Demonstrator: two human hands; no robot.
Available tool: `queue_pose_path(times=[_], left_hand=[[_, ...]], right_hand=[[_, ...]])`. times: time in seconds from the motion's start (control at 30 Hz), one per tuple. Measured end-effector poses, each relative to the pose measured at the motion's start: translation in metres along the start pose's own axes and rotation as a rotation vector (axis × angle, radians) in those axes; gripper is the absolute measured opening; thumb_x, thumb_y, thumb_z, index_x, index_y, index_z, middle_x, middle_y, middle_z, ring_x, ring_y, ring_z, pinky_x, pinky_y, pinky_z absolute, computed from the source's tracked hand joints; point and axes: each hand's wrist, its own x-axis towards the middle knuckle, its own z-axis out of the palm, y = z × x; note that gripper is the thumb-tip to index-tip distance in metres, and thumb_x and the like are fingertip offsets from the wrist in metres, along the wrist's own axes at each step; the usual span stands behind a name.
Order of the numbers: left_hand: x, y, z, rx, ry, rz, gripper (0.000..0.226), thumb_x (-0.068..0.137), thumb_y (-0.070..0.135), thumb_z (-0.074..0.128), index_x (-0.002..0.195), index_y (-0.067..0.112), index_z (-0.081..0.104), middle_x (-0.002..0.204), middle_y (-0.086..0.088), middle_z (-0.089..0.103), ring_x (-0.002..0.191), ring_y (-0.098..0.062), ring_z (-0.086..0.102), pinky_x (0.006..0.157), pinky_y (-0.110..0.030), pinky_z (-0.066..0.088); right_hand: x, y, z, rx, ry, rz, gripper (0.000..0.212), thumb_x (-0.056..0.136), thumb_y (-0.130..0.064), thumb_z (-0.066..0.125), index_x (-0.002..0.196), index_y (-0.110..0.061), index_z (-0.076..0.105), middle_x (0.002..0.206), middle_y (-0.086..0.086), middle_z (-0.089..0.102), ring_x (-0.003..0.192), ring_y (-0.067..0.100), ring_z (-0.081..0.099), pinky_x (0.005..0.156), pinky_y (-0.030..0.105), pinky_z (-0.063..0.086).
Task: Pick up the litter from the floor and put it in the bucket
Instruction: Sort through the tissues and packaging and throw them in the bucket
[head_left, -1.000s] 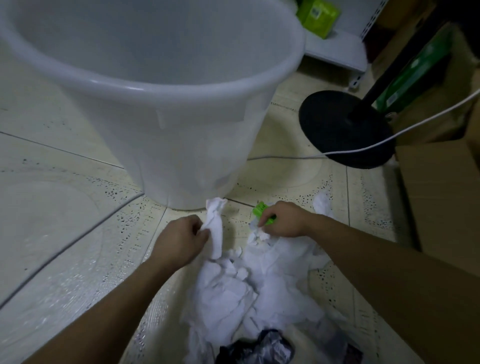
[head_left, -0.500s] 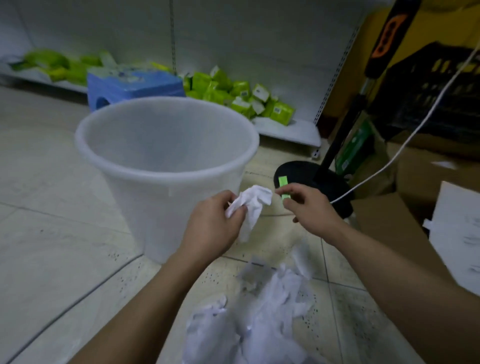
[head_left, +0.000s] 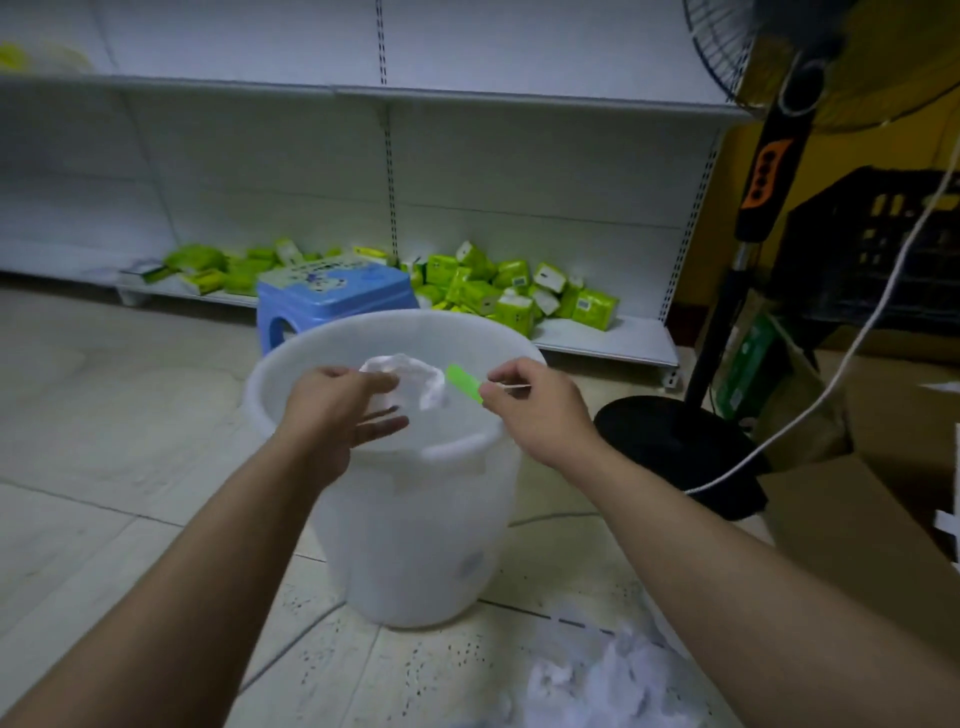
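Both hands are out over the mouth of the white bucket (head_left: 415, 519), which stands upright on the tiled floor (head_left: 104, 467). The left hand (head_left: 337, 410) has its fingers spread loose, and a crumpled white tissue (head_left: 410, 382) sits just past the fingertips, above the bucket's opening; whether the fingers touch it I cannot tell. The right hand (head_left: 535, 410) has a pinched grip on a green strip (head_left: 465, 383), thumb and forefinger closed on its near end. The strip's long axis runs from the pinch up and leftward, its free end pointing toward the tissue and nearly meeting it, all of it over the bucket's inside.

On the near side of the bucket, to the right, a heap of white paper litter (head_left: 613, 680) lies on the floor. Right of the bucket stands the black round base of a fan (head_left: 675, 447), with a white cord (head_left: 831, 384) trailing across it, and a cardboard box (head_left: 857, 545) beyond that. Behind the bucket is a blue plastic stool (head_left: 332, 296), and further back a low white shelf (head_left: 597, 338) strewn with green packets (head_left: 498, 291).
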Motion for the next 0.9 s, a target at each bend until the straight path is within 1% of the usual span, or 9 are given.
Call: queue_pose_path(times=[0.07, 0.17, 0.33, 0.5, 0.57, 0.63, 0.7, 0.8, 0.9], left_hand=[[0.003, -0.006, -0.006, 0.188, 0.032, 0.053, 0.046, 0.074, 0.014, 0.078, 0.115, 0.01, 0.057, 0.12, -0.011, 0.059, 0.098, -0.025, 0.063, 0.079, -0.042, 0.057], [-0.003, -0.015, -0.006, 0.686, 0.127, 0.261, 0.07, 0.069, 0.03, 0.081, 0.131, 0.024, 0.049, 0.131, -0.006, 0.049, 0.105, -0.022, 0.056, 0.088, -0.038, 0.049], [-0.028, -0.043, 0.026, 0.919, 0.104, 0.752, 0.048, 0.076, 0.023, 0.071, 0.121, 0.015, 0.056, 0.127, -0.009, 0.054, 0.117, -0.028, 0.047, 0.099, -0.037, 0.036], [-0.063, -0.094, 0.081, 0.919, -0.246, 1.149, 0.031, 0.078, 0.017, 0.065, 0.108, 0.012, 0.063, 0.113, -0.009, 0.061, 0.107, -0.028, 0.054, 0.089, -0.04, 0.045], [-0.071, -0.13, 0.097, 0.978, -0.409, 1.122, 0.031, 0.079, 0.019, 0.065, 0.11, 0.014, 0.063, 0.115, -0.007, 0.062, 0.106, -0.027, 0.055, 0.086, -0.039, 0.046], [-0.075, -0.17, 0.105, 1.045, -0.55, 0.963, 0.036, 0.082, 0.025, 0.062, 0.117, 0.017, 0.06, 0.12, -0.004, 0.059, 0.111, -0.025, 0.053, 0.089, -0.038, 0.046], [-0.071, -0.209, 0.103, 1.134, -0.654, 0.755, 0.041, 0.086, 0.031, 0.057, 0.125, 0.021, 0.054, 0.127, 0.0, 0.055, 0.115, -0.022, 0.05, 0.091, -0.036, 0.046], [-0.057, -0.256, 0.087, 1.259, -0.754, 0.517, 0.044, 0.088, 0.033, 0.055, 0.131, 0.025, 0.05, 0.132, 0.0, 0.054, 0.116, -0.022, 0.052, 0.088, -0.034, 0.048], [-0.046, -0.286, 0.076, 1.319, -0.786, 0.337, 0.045, 0.089, 0.033, 0.053, 0.134, 0.03, 0.048, 0.135, -0.002, 0.052, 0.118, -0.024, 0.05, 0.092, -0.037, 0.048]], right_hand=[[0.001, 0.001, 0.004, -0.127, -0.051, -0.044, 0.026, 0.086, -0.039, 0.06, 0.109, -0.027, 0.066, 0.119, -0.008, 0.064, 0.108, 0.013, 0.058, 0.088, 0.026, 0.043], [0.0, 0.007, -0.012, -0.18, -0.046, -0.113, 0.03, 0.086, -0.035, 0.061, 0.115, -0.027, 0.064, 0.128, -0.005, 0.06, 0.118, 0.014, 0.053, 0.093, 0.02, 0.035], [0.005, 0.04, -0.081, -0.33, -0.059, 0.065, 0.033, 0.084, -0.034, 0.064, 0.117, -0.028, 0.062, 0.128, -0.001, 0.061, 0.115, 0.018, 0.056, 0.095, 0.029, 0.042], [-0.043, 0.116, -0.135, -0.591, -0.221, 0.167, 0.038, 0.084, -0.038, 0.064, 0.121, -0.027, 0.06, 0.126, -0.002, 0.061, 0.111, 0.015, 0.057, 0.087, 0.028, 0.045], [-0.075, 0.156, -0.142, -0.562, -0.251, 0.3, 0.037, 0.085, -0.038, 0.064, 0.121, -0.028, 0.059, 0.128, -0.002, 0.059, 0.112, 0.015, 0.056, 0.09, 0.032, 0.047], [-0.104, 0.195, -0.138, -0.524, -0.238, 0.42, 0.035, 0.086, -0.033, 0.063, 0.12, -0.025, 0.059, 0.129, 0.002, 0.058, 0.112, 0.019, 0.056, 0.091, 0.036, 0.048], [-0.127, 0.231, -0.121, -0.51, -0.258, 0.474, 0.034, 0.087, -0.028, 0.062, 0.121, -0.023, 0.06, 0.129, 0.005, 0.058, 0.111, 0.022, 0.056, 0.084, 0.029, 0.043], [-0.146, 0.271, -0.091, -0.475, -0.315, 0.539, 0.034, 0.087, -0.025, 0.062, 0.121, -0.02, 0.061, 0.13, 0.009, 0.058, 0.113, 0.025, 0.057, 0.08, 0.023, 0.038], [-0.149, 0.298, -0.071, -0.436, -0.297, 0.617, 0.035, 0.086, -0.018, 0.062, 0.121, -0.015, 0.061, 0.125, 0.017, 0.061, 0.109, 0.03, 0.061, 0.085, 0.029, 0.048]])
